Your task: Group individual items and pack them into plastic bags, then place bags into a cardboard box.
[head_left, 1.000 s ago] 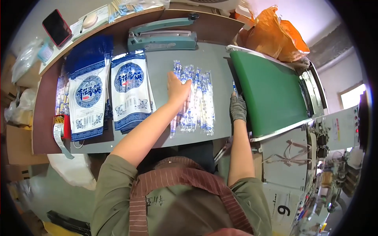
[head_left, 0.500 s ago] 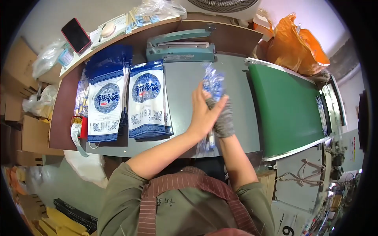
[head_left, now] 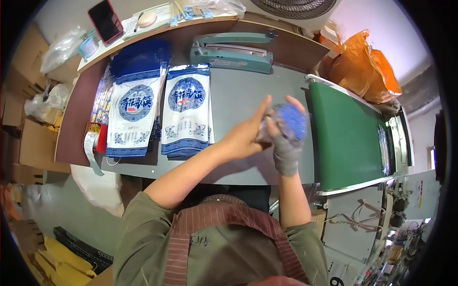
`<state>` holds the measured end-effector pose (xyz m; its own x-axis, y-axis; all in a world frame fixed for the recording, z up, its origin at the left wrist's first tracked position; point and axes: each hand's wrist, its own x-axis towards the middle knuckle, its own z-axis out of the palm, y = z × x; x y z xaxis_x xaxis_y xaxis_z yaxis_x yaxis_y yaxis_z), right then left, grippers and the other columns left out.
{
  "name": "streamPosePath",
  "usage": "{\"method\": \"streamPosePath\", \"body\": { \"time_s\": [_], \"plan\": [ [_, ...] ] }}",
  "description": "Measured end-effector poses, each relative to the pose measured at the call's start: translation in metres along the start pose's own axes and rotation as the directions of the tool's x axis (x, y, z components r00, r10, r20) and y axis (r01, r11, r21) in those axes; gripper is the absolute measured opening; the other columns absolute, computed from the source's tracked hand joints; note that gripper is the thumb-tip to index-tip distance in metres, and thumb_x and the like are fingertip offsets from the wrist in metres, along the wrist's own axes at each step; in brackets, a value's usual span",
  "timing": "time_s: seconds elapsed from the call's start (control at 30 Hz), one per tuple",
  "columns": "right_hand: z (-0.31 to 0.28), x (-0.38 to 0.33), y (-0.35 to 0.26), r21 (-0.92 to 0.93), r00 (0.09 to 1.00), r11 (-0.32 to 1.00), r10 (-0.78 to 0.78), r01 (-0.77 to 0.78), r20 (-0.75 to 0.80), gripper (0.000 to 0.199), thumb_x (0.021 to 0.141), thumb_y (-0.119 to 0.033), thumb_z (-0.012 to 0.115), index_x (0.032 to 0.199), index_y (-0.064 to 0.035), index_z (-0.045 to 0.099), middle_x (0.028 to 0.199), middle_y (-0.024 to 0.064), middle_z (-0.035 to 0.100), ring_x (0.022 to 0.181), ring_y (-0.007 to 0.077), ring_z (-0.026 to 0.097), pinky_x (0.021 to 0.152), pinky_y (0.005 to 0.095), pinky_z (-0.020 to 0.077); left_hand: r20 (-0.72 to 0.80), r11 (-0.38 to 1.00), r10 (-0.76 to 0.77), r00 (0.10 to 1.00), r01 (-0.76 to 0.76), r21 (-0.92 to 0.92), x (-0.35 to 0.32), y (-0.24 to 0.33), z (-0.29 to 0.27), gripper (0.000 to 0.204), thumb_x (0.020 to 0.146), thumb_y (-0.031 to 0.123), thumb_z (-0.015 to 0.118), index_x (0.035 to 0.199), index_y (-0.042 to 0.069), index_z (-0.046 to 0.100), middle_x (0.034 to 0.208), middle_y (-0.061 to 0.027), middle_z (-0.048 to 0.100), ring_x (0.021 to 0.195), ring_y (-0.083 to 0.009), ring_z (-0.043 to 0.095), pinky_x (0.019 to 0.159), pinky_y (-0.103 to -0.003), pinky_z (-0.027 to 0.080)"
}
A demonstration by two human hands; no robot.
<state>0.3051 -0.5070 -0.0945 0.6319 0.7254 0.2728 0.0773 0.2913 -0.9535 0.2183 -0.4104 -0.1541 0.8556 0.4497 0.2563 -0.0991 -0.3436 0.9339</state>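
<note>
A bundle of thin chopsticks in clear wrap (head_left: pixel 291 122) is held up over the grey tabletop, its blurred blue ends tilted toward me. My right hand (head_left: pixel 287 151), in a grey knitted glove, is closed round it from the right. My bare left hand (head_left: pixel 245 136) curves against its left side, fingers partly behind it. Motion blur and the hands hide most of the bundle's length. To the left lie two stacks of blue-and-white printed plastic bags, one nearer the hands (head_left: pixel 186 114) and one farther left (head_left: pixel 132 109).
A teal bag sealer (head_left: pixel 234 55) stands at the table's back. Right of the table is a green conveyor belt (head_left: pixel 346 138), with an orange plastic bag (head_left: pixel 358 64) behind it. A phone (head_left: pixel 106 21) leans on the back shelf. A red tape dispenser (head_left: pixel 99 138) sits at the left.
The bundle has moved right and turned from lengthwise to ends-up toward me. Both hands moved with it. The whole view has shifted slightly.
</note>
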Motion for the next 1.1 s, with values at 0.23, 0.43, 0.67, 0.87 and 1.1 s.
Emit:
{"method": "streamPosePath", "body": {
  "time_s": [0.23, 0.43, 0.67, 0.87, 1.1],
  "plan": [
    [-0.011, -0.018, 0.001, 0.014, 0.966, 0.999, 0.043, -0.048, 0.255, 0.082, 0.068, -0.029, 0.078, 0.135, -0.0002, 0.041, 0.124, 0.0134, 0.054, 0.102, 0.0217, 0.057, 0.083, 0.0313, 0.0503, 0.552, 0.633, -0.142, 0.822, 0.504, -0.588, -0.094, 0.017, 0.018, 0.049, 0.076, 0.027, 0.079, 0.114, 0.002, 0.058, 0.099, -0.0075, 0.064, 0.093, -0.0145, 0.059, 0.085, -0.032, 0.047],
    [0.004, -0.045, 0.056, 0.124, 0.66, 0.714, 0.549, -0.689, 0.513, 0.029, 0.079, -0.017, 0.069, 0.098, 0.0031, 0.063, 0.076, 0.0115, 0.065, 0.066, 0.0216, 0.066, 0.063, 0.0357, 0.0586, -0.09, 0.846, 0.173, 0.981, -0.101, 0.523, -0.184, 0.035, -0.069, 0.051, 0.075, 0.026, 0.077, 0.115, 0.003, 0.055, 0.117, -0.0157, 0.058, 0.107, -0.0353, 0.056, 0.089, -0.041, 0.047],
    [0.054, -0.05, 0.04, -0.009, 0.661, 0.768, 0.556, -0.64, 0.504, 0.027, 0.079, -0.022, 0.066, 0.092, 0.0012, 0.062, 0.073, 0.0107, 0.063, 0.062, 0.0175, 0.063, 0.056, 0.0273, 0.0538, -0.316, 0.27, 0.136, 0.939, 0.272, 0.924, -0.259, 0.02, -0.202, 0.035, 0.073, 0.004, 0.067, 0.107, 0.002, 0.061, 0.116, -0.01, 0.061, 0.109, -0.0288, 0.057, 0.089, -0.038, 0.049],
    [0.058, -0.056, 0.04, 0.005, 0.669, 0.76, 0.57, -0.65, 0.477, 0.026, 0.078, -0.022, 0.067, 0.09, 0.0006, 0.063, 0.073, 0.0101, 0.063, 0.062, 0.0167, 0.062, 0.056, 0.0271, 0.0538, -0.299, 0.446, 0.082, 0.951, 0.233, 0.864, -0.249, 0.004, -0.226, 0.021, 0.077, -0.004, 0.063, 0.097, 0.001, 0.062, 0.107, -0.0112, 0.064, 0.096, -0.0299, 0.062, 0.083, -0.035, 0.051],
    [0.062, -0.059, 0.033, -0.006, 0.674, 0.765, 0.572, -0.644, 0.468, 0.027, 0.076, -0.022, 0.068, 0.09, -0.0003, 0.063, 0.073, 0.0095, 0.062, 0.061, 0.0165, 0.062, 0.055, 0.0271, 0.0533, -0.325, 0.799, -0.143, 0.935, 0.302, 0.519, -0.21, -0.001, -0.265, 0.016, 0.076, -0.003, 0.063, 0.088, 0.002, 0.054, 0.069, -0.0109, 0.052, 0.066, -0.0208, 0.052, 0.067, -0.032, 0.043]
  ]
}}
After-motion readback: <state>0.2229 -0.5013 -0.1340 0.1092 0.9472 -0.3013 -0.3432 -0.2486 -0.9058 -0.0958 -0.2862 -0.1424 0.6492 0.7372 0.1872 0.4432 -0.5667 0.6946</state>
